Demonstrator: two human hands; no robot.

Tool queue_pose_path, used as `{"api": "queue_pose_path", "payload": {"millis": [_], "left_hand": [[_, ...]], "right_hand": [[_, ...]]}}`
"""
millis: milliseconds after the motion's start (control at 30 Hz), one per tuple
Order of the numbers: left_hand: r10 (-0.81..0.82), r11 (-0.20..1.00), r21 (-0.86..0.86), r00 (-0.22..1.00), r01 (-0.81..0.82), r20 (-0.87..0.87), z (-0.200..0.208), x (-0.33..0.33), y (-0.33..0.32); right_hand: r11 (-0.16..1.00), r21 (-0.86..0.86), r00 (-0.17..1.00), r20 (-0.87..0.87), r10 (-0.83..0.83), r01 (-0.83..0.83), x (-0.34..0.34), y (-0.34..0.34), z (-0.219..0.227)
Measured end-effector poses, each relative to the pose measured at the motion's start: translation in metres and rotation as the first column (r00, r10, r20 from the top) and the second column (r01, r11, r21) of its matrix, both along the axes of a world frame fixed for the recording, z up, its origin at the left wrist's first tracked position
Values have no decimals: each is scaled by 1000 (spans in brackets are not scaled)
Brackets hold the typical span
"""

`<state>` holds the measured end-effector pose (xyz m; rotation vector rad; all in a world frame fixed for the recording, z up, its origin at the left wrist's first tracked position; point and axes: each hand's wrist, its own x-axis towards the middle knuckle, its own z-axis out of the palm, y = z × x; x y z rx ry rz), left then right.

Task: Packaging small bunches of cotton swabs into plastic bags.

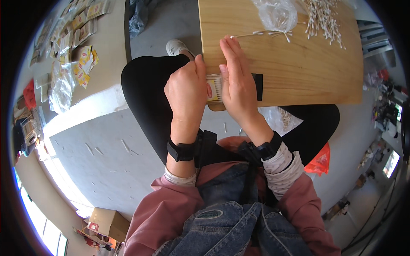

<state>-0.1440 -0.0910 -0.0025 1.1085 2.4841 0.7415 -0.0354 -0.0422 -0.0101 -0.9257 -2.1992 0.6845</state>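
Observation:
A small pack of cotton swabs (212,88) with a yellow and red card sits between my hands at the near left edge of the wooden table. My left hand (186,89) is closed on its left side, the fingers curled and mostly hidden under the knuckles. Against the swabs' right side lies my right hand (238,81), its fingers stretched out and pointing away from me. A black flat piece (258,86) shows on the table just right of that hand. Beyond the fingertips, a few loose swabs (258,33) lie on the wood.
A heap of loose cotton swabs (323,21) and a clear plastic bag (278,15) lie at the table's far side. On the left surface are several filled packs (79,21), yellow cards (84,64) and clear bags (62,87). Swabs litter the floor; a red bag (319,161) is at right.

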Motion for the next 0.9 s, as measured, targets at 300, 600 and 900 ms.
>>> {"api": "queue_pose_path", "payload": {"millis": [300, 600, 900], "left_hand": [[-19, 995, 102, 1000, 19, -5, -8, 0, -2], [-271, 949, 145, 960, 279, -72, 36, -15, -21], [-651, 742, 83, 745, 665, -146, 45, -18, -27]], "right_hand": [[997, -78, 992, -130, -8, -2, -26, -14, -1], [792, -582, 666, -667, -333, -187, 25, -8, 12], [741, -625, 662, -667, -343, -245, 11, -34, 8]]}}
